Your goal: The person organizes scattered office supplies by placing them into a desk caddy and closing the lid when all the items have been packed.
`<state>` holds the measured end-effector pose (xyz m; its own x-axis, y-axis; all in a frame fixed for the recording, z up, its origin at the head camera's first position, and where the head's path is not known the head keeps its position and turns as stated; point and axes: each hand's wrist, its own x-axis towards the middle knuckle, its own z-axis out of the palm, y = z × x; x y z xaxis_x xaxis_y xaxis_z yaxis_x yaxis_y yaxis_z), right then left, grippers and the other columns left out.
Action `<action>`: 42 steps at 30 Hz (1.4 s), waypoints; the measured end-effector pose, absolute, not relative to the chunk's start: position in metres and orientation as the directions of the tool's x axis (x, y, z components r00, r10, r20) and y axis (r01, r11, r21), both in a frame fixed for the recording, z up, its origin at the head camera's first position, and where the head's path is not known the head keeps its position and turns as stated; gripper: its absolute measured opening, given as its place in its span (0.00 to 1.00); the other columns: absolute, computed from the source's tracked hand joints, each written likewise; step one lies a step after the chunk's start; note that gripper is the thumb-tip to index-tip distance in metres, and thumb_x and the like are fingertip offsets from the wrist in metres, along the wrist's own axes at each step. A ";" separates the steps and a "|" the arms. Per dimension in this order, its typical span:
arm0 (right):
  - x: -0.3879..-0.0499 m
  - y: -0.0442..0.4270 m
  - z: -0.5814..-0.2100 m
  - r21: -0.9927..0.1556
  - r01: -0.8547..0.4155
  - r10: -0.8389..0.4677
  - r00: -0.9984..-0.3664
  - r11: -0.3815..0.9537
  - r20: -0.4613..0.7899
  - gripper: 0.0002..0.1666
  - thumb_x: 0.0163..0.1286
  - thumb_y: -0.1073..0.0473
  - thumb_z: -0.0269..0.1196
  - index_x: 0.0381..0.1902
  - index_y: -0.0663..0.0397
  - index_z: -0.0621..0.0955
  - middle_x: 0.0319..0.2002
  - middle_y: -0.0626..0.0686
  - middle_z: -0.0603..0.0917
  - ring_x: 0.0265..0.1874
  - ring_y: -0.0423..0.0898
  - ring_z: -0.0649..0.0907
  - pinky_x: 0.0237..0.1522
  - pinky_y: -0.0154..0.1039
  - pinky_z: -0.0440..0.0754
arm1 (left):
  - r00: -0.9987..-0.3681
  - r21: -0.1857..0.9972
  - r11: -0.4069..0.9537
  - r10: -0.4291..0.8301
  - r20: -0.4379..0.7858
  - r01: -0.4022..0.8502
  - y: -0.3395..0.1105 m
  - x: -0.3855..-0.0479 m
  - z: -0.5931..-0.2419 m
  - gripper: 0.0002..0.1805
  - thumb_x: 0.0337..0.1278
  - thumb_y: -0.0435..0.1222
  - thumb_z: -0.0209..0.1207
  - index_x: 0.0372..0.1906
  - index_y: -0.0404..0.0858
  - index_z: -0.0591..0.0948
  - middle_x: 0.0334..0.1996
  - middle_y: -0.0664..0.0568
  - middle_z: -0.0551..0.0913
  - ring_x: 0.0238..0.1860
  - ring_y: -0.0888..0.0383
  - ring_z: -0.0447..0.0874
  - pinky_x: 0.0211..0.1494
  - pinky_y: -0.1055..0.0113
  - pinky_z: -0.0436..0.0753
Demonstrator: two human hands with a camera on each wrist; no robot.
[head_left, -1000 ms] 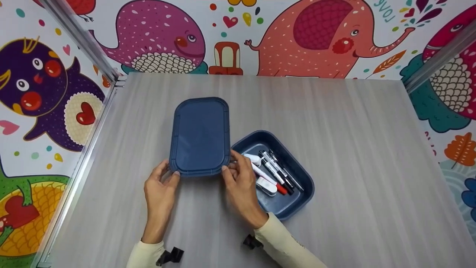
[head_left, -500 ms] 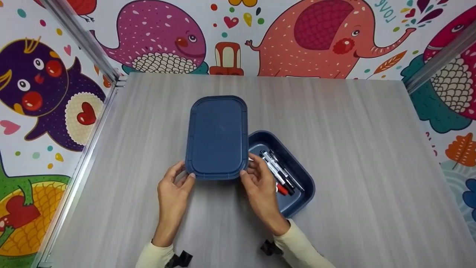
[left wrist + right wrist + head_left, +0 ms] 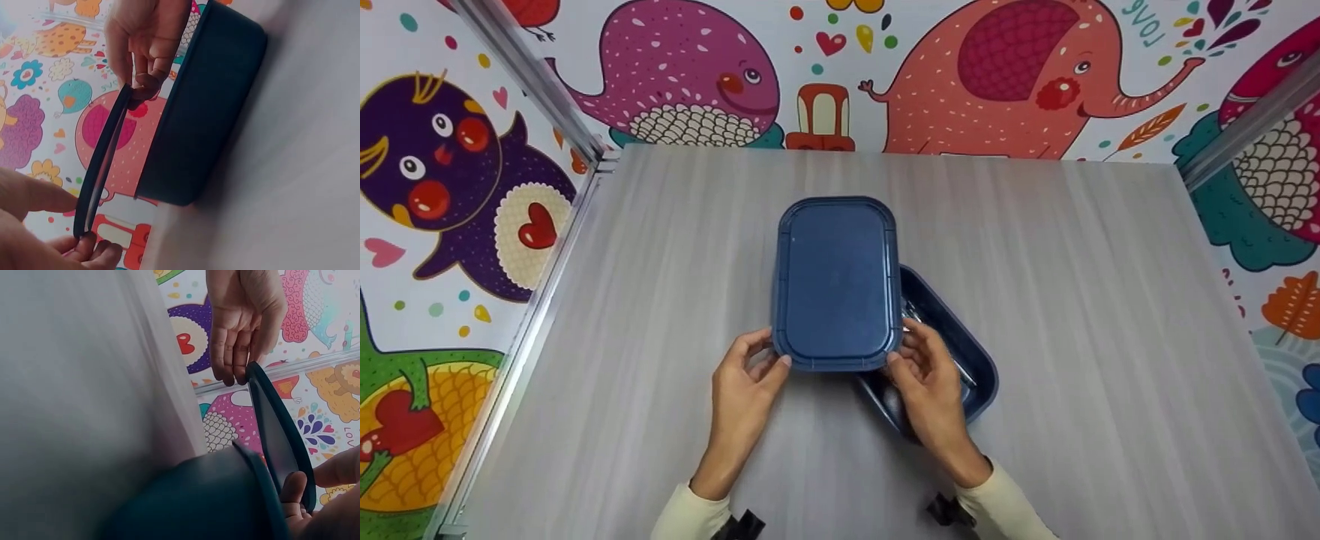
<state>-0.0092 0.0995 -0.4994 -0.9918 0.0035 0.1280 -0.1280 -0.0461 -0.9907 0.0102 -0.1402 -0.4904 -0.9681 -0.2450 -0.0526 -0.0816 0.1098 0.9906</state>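
Both hands hold a dark blue rectangular lid (image 3: 838, 281) level above the table. My left hand (image 3: 746, 409) pinches its near left corner, thumb on top and fingers beneath. At the near right corner my right hand (image 3: 934, 390) pinches it the same way. Below and to the right, a dark blue box (image 3: 982, 371) sits askew on the table, partly covered from above by the lid and the right hand. Only a sliver of the pens (image 3: 966, 375) inside shows. In the left wrist view a gap separates the lid (image 3: 101, 163) from the box (image 3: 202, 107).
A grey wood-grain table (image 3: 1080, 300) lies under everything. Printed cartoon panels (image 3: 997, 75) stand along its back and sides, with a metal rail (image 3: 521, 300) at the left edge.
Both hands have carried the lid to the right, from beside the box to partly over it. More of the pens and other contents are now hidden. The box stays in place.
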 end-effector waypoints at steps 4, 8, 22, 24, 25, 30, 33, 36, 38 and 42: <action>-0.007 0.112 -0.499 -0.991 -0.133 0.009 -0.991 -0.017 0.133 0.30 0.75 0.80 0.62 0.73 0.75 0.73 0.57 0.70 0.85 0.49 0.47 0.87 0.49 0.33 0.87 | -0.976 0.992 0.107 -0.215 -0.040 -0.064 -0.133 0.012 -0.492 0.23 0.68 0.21 0.67 0.66 0.22 0.79 0.66 0.31 0.79 0.69 0.40 0.82 0.69 0.54 0.82; -0.004 0.124 -0.497 -0.994 -0.112 0.001 -0.994 0.016 0.112 0.30 0.75 0.79 0.63 0.73 0.74 0.74 0.56 0.70 0.84 0.47 0.45 0.87 0.47 0.32 0.86 | -0.981 0.993 0.100 -0.188 -0.044 -0.063 -0.127 0.016 -0.493 0.23 0.68 0.22 0.68 0.65 0.23 0.79 0.66 0.32 0.80 0.69 0.40 0.82 0.69 0.55 0.82; 0.005 0.148 -0.492 -1.000 0.017 0.004 -1.000 0.007 -0.017 0.30 0.74 0.81 0.61 0.72 0.77 0.71 0.55 0.69 0.85 0.49 0.44 0.87 0.51 0.32 0.85 | -0.988 0.996 0.038 -0.134 -0.080 -0.086 -0.113 0.024 -0.494 0.23 0.68 0.24 0.69 0.65 0.24 0.79 0.59 0.34 0.85 0.63 0.43 0.86 0.64 0.62 0.85; 0.006 0.151 -0.491 -0.999 0.032 0.010 -0.999 0.012 -0.032 0.30 0.74 0.80 0.62 0.72 0.77 0.71 0.54 0.68 0.86 0.48 0.44 0.87 0.49 0.32 0.85 | -0.989 0.996 0.031 -0.123 -0.085 -0.089 -0.111 0.025 -0.495 0.23 0.68 0.24 0.70 0.65 0.23 0.79 0.59 0.34 0.85 0.62 0.43 0.87 0.63 0.63 0.85; 0.007 0.153 -0.491 -0.999 0.038 0.012 -0.999 0.011 -0.037 0.30 0.74 0.80 0.62 0.72 0.77 0.71 0.54 0.67 0.86 0.47 0.44 0.87 0.48 0.32 0.85 | -0.989 0.996 0.027 -0.116 -0.087 -0.091 -0.110 0.026 -0.495 0.23 0.69 0.25 0.70 0.65 0.23 0.79 0.59 0.34 0.85 0.62 0.43 0.87 0.62 0.64 0.86; 0.009 0.162 -0.489 -0.999 0.036 0.010 -0.999 0.008 -0.036 0.29 0.75 0.79 0.63 0.72 0.77 0.71 0.52 0.66 0.86 0.45 0.44 0.87 0.46 0.33 0.85 | -0.991 0.995 0.015 -0.089 -0.099 -0.100 -0.105 0.028 -0.496 0.23 0.68 0.26 0.71 0.63 0.23 0.79 0.58 0.34 0.86 0.60 0.44 0.88 0.60 0.63 0.87; 0.010 0.167 -0.488 -1.000 0.028 0.000 -1.000 0.009 -0.028 0.29 0.76 0.78 0.63 0.72 0.76 0.71 0.53 0.66 0.87 0.45 0.44 0.88 0.46 0.34 0.86 | -0.991 0.994 0.013 -0.078 -0.105 -0.106 -0.102 0.028 -0.497 0.22 0.68 0.26 0.71 0.63 0.23 0.79 0.57 0.34 0.87 0.58 0.45 0.89 0.59 0.64 0.87; 0.011 0.171 -0.487 -0.999 0.032 -0.001 -0.999 0.012 -0.032 0.29 0.77 0.77 0.64 0.72 0.76 0.72 0.53 0.65 0.87 0.45 0.44 0.88 0.46 0.34 0.86 | -0.992 0.993 0.012 -0.063 -0.113 -0.114 -0.100 0.028 -0.497 0.23 0.68 0.26 0.71 0.63 0.23 0.79 0.57 0.34 0.86 0.57 0.45 0.89 0.59 0.64 0.87; 0.012 0.173 -0.487 -0.999 0.041 0.009 -0.999 0.007 -0.041 0.29 0.76 0.78 0.64 0.72 0.75 0.72 0.52 0.63 0.88 0.44 0.45 0.88 0.44 0.34 0.86 | -0.992 0.993 0.007 -0.052 -0.116 -0.117 -0.098 0.028 -0.497 0.23 0.68 0.26 0.71 0.63 0.24 0.79 0.57 0.34 0.86 0.57 0.45 0.89 0.59 0.64 0.87; 0.012 0.178 -0.487 -0.999 0.042 0.021 -0.999 -0.004 -0.042 0.29 0.75 0.80 0.63 0.72 0.75 0.73 0.50 0.59 0.89 0.42 0.44 0.88 0.42 0.34 0.85 | -0.994 0.994 0.011 -0.035 -0.108 -0.108 -0.095 0.028 -0.497 0.22 0.68 0.26 0.71 0.63 0.24 0.79 0.57 0.35 0.86 0.58 0.45 0.89 0.59 0.64 0.87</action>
